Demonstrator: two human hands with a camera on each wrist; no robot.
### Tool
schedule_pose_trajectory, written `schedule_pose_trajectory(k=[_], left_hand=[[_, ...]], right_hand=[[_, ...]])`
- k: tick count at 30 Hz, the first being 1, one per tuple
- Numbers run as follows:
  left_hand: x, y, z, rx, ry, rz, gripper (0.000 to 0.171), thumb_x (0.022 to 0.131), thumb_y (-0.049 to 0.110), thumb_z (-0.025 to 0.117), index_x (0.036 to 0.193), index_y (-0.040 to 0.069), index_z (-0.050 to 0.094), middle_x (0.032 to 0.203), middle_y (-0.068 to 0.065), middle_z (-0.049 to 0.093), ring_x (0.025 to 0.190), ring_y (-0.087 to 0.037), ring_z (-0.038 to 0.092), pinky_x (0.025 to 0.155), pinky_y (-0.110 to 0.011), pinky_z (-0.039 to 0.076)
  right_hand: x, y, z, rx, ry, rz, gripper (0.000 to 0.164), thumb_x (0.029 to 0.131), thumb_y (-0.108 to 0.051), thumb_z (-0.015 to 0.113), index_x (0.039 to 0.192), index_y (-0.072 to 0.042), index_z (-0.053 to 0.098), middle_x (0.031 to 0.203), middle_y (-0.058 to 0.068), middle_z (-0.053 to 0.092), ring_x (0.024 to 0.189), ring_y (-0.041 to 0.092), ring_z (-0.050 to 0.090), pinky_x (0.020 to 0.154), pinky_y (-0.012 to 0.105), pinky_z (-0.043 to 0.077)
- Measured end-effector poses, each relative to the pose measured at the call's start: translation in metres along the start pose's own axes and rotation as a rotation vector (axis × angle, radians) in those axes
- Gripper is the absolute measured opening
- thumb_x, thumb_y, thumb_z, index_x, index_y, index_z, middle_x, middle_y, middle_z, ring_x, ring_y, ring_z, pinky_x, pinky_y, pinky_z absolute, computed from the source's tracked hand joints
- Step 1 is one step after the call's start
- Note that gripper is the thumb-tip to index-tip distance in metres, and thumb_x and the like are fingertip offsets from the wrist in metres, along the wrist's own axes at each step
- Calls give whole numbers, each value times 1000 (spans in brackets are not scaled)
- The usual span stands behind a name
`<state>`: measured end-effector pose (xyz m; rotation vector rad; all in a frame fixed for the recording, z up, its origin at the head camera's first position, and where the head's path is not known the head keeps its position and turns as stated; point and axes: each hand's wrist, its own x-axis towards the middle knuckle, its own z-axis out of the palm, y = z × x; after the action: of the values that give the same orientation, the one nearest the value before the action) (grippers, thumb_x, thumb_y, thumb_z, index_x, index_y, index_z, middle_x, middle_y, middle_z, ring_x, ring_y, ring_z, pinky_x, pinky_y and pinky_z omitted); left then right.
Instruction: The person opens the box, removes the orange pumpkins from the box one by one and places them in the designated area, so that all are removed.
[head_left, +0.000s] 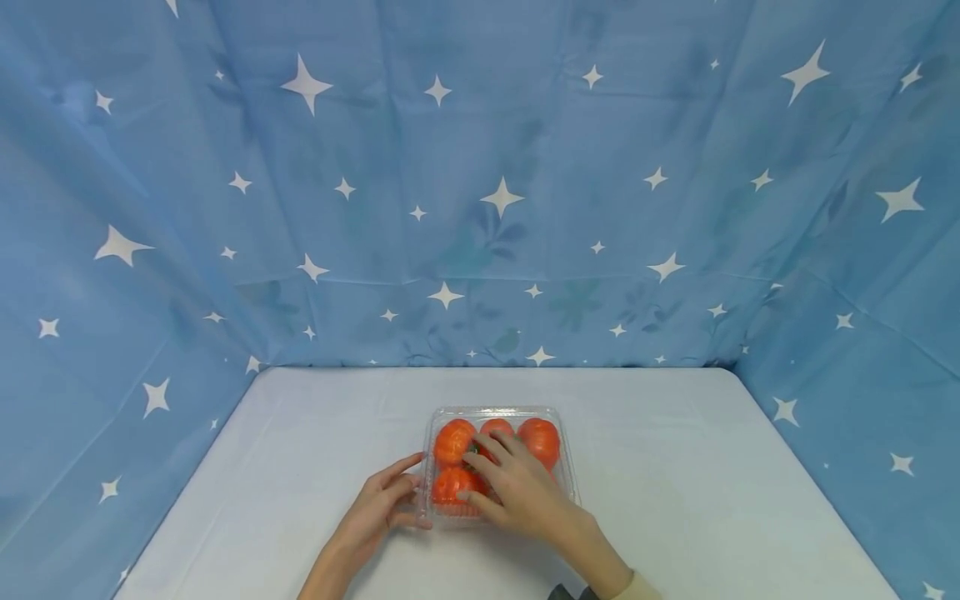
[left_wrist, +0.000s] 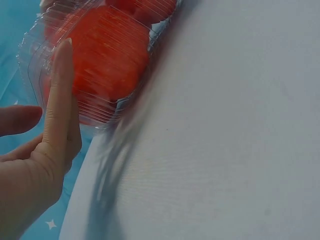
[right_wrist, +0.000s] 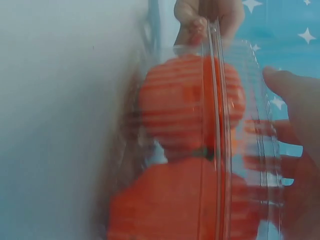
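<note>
The person's right hand (head_left: 520, 490) lay over a clear, rectangular plastic container (head_left: 495, 411), its fingers spread apart above the fruit rather than clamped on anything; whether they rested on a lid or reached inside could not be told through the shiny plastic. The left hand (head_left: 377, 504) was at the container's left side, thumb and fingers apart, a straight finger laid flat along the ribbed wall without wrapping round it. Inside the container were round, glossy, red-orange tomatoes (head_left: 538, 439): four showed from above, three along the far side and one near the left hand, while the right hand hid the near right part. The container sat near the middle of a smooth white tabletop (head_left: 660, 467), towards the person. A cream sleeve (head_left: 639, 587) showed at the right wrist, and behind everything hung a blue curtain (head_left: 615, 225) with white four-pointed stars. For steady handling, the left hand seemed best kept as a light brace, since the thin wall would probably flex under a squeeze; the right hand likely needed soft, even fingertip contact, so that neither plastic nor tomatoes were dented.
</note>
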<state>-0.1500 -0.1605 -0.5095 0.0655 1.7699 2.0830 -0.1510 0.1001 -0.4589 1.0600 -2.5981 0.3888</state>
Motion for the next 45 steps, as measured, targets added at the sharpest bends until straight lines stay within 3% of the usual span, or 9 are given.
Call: schedule_pose_trajectory(k=[5, 10, 19, 27, 35, 45], left_hand=[[-1, -3, 0, -23, -8, 0, 60, 107, 17, 52, 158, -5, 30, 120, -11, 56, 101, -18, 63, 81, -44, 63], [0, -4, 1, -33, -13, 2, 61, 106, 19, 54, 158, -6, 32, 117, -10, 60, 99, -18, 65, 81, -40, 63], [2, -5, 4, -60, -2, -7, 62, 106, 19, 55, 160, -1, 30, 133, -16, 61, 109, -23, 66, 82, -40, 63], [4, -8, 5, -104, 11, -6, 64, 107, 19, 53, 161, -1, 26, 155, -31, 32, 122, -25, 60, 85, -44, 62], [6, -8, 4, -83, 23, -18, 69, 102, 9, 57, 161, -3, 23, 121, -13, 59, 107, -21, 68, 84, -42, 63], [7, -8, 3, -100, -21, -15, 72, 101, 5, 56, 162, -3, 19, 121, -10, 65, 109, -20, 68, 85, -41, 62]], right_hand=[[1, -10, 5, -14, -54, 16, 62, 90, -55, 74, 138, -17, 63, 146, 13, 58, 133, 39, 54, 106, 53, 51], [2, -19, 8, -16, -126, 67, 79, 84, -61, 76, 147, -18, 55, 152, 14, 52, 140, 45, 47, 111, 60, 45], [1, -22, 11, -51, -126, 66, 76, 85, -57, 79, 146, -20, 56, 155, 15, 50, 143, 47, 44, 115, 61, 40], [3, -22, 12, -46, -110, 44, 72, 91, -56, 72, 150, -18, 54, 155, 17, 50, 142, 49, 45, 114, 61, 40], [6, -22, 13, -52, -85, 44, 71, 92, -59, 69, 149, -19, 54, 153, 14, 53, 139, 47, 49, 111, 60, 45], [1, -21, 12, -73, -34, 5, 72, 89, -61, 71, 146, -19, 57, 152, 16, 53, 138, 48, 49, 109, 60, 46]])
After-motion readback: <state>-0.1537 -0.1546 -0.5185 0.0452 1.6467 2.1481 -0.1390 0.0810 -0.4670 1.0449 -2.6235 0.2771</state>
